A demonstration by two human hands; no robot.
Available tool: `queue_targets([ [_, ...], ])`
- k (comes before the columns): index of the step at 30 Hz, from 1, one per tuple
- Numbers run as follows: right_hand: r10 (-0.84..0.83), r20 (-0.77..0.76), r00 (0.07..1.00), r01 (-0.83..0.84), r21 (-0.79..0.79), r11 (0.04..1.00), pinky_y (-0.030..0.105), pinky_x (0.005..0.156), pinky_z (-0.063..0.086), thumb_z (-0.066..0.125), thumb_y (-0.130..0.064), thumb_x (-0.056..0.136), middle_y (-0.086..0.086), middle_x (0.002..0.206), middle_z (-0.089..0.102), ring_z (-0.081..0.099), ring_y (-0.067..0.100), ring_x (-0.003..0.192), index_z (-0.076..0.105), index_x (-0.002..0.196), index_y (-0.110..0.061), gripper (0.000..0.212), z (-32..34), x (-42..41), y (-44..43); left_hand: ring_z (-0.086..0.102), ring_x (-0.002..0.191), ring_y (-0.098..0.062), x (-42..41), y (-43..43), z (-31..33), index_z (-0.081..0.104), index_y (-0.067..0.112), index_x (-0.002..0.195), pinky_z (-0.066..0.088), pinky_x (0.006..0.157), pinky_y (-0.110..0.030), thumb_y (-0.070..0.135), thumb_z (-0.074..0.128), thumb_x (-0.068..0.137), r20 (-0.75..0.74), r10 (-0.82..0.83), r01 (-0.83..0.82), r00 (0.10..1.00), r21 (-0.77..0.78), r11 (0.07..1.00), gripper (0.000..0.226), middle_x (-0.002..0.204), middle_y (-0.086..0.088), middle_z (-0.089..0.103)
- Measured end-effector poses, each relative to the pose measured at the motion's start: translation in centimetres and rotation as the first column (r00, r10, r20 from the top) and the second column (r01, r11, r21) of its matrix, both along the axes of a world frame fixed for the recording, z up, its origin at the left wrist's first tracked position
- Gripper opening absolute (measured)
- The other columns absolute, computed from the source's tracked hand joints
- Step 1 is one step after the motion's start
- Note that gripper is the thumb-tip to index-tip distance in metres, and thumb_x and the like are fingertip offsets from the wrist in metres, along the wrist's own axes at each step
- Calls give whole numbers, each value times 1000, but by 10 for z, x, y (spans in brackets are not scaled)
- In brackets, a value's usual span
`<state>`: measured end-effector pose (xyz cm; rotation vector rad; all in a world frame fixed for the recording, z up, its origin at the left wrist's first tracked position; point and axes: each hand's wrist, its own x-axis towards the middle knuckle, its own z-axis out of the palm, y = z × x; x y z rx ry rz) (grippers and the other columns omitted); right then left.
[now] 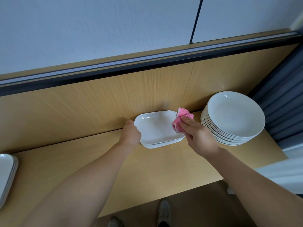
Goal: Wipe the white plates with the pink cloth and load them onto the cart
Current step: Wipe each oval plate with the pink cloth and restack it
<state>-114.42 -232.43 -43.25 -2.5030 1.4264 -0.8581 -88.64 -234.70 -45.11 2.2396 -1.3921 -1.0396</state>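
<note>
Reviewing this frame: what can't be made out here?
- Cart: nowhere in the head view.
- Left-edge plate stack: cut off by the frame edge, so the count is unknown.
- Left hand: its fingertips are hidden at the rim of the rectangular plate it holds.
- Pink cloth: partly covered by the right hand.
- Round plate stack: rims too close together to count exactly.

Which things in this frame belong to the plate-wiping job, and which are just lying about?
Job:
pink cloth, held by right hand
rectangular plates, gripped by left hand
round plate stack
plate stack at left edge

Just there:
wooden table
grey curtain
shoes
</note>
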Motion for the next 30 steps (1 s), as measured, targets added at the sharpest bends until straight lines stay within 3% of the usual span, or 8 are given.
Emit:
queue_targets([
  [6,18,39,999,-16,-30,999,38,80,58,73,12,76,11,124,66,64,26,113,71,114,-6,42,12,26,3,51,74,-27,39,22,2,42,5,107,48,66,-38,8,37,96,-10,46,-47,999,-40,998,12,90,-10,52],
  [11,93,81,992,-89,-51,995,21,89,45,64,7,82,10,123,66,53,14,115,71,113,-5,34,20,76,6,51,72,-26,91,53,5,44,9,103,43,64,-34,12,36,97,-12,106,-107,994,-59,993,11,88,-9,54],
  [15,158,105,982,-153,-51,987,26,82,50,59,0,84,8,122,67,56,14,110,71,114,-6,32,22,117,15,54,74,-25,133,83,8,46,12,106,40,59,-30,11,35,98,5,146,-145,989,-86,986,13,90,-6,56],
  [18,167,114,979,-163,-43,986,24,77,49,69,4,82,6,120,68,54,13,111,72,111,-8,32,18,151,28,54,75,-26,166,107,7,48,12,105,40,59,-31,10,35,98,25,185,-182,982,-80,980,15,90,-6,56],
  [22,204,96,974,-205,5,979,30,66,57,73,7,78,3,119,69,60,14,104,73,110,-9,36,10,193,46,53,77,-25,200,136,-3,48,10,107,38,60,-30,12,35,99,45,224,-222,974,-42,974,15,92,-7,57],
  [28,267,28,963,-268,123,955,26,65,54,70,8,78,2,118,68,65,22,99,72,110,-10,36,-12,230,65,52,75,-23,221,154,-22,47,11,104,36,57,-28,12,36,99,59,231,-231,971,-7,973,12,89,-4,55],
  [30,269,-2,963,-265,162,951,22,64,51,70,7,78,-1,117,68,61,15,99,72,108,-12,36,-21,238,69,50,73,-22,224,157,-28,48,9,104,34,55,-28,11,37,99,48,230,-230,972,-3,973,12,88,-5,54],
])
